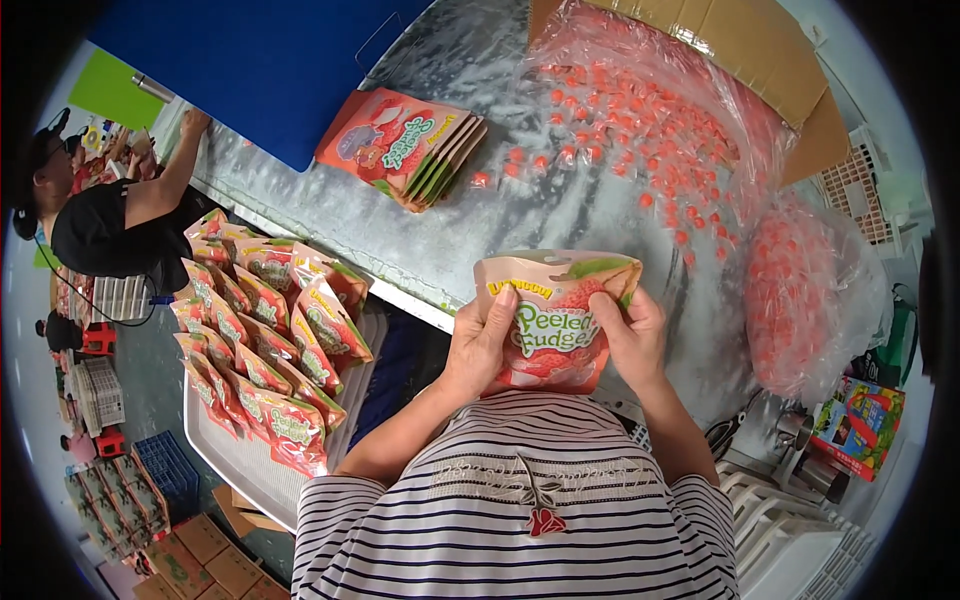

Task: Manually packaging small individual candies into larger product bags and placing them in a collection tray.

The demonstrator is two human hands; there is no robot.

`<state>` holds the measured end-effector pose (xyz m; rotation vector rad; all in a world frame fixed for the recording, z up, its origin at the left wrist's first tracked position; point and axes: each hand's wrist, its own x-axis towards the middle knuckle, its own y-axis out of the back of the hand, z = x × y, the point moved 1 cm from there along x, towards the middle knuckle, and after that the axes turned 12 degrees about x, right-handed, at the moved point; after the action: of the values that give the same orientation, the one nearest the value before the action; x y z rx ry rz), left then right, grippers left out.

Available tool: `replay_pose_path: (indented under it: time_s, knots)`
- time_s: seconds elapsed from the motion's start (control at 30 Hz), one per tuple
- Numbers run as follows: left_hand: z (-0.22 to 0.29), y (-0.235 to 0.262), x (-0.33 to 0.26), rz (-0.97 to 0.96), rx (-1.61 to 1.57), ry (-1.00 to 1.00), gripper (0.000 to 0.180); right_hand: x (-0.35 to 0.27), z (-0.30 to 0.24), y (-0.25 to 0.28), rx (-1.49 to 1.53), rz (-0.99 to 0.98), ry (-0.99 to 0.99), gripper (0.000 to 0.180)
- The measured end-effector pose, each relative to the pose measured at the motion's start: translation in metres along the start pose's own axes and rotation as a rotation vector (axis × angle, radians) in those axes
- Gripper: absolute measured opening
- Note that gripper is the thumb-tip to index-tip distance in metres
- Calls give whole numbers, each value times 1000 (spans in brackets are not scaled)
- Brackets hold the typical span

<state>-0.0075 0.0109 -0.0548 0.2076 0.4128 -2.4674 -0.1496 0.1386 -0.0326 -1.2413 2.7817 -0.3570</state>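
While both hands grip it, orange snack pouch [556, 318] sits upright above striped shirt, at frame centre. Left hand [478, 345] clamped on pouch's left edge, fingers across front; right hand [632, 335] clamped on right edge. Stack of flat pouches [405, 145] lies on metal desk [470, 225] at 11 o'clock. Clear bag of small red sweets [640, 130] at 1 o'clock, well apart. Tray [235, 460] with rows of filled pouches at 9 o'clock, beside desk edge.

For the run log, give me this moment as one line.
left hand: holds pouch | right hand: holds pouch | nearby: empty pouch stack, wrapped candies on table, filled pouches on tray
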Motion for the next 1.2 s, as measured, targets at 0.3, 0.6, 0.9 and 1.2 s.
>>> replay_pose_path:
  time_s: [0.3,0.6,0.9,1.2]
  knots:
    - [24,-3,-2,214,195,-125,21,-3,0,-2,-159,121,174,12]
    - [15,6,4,93,-49,-17,22,-2,1,-5,8,165,65,16]
    - [28,5,4,-28,195,-117,32,0,1,0,102,58,-42,13]
    - [33,11,4,-128,367,-28,30,1,-4,8,-391,6,289,25]
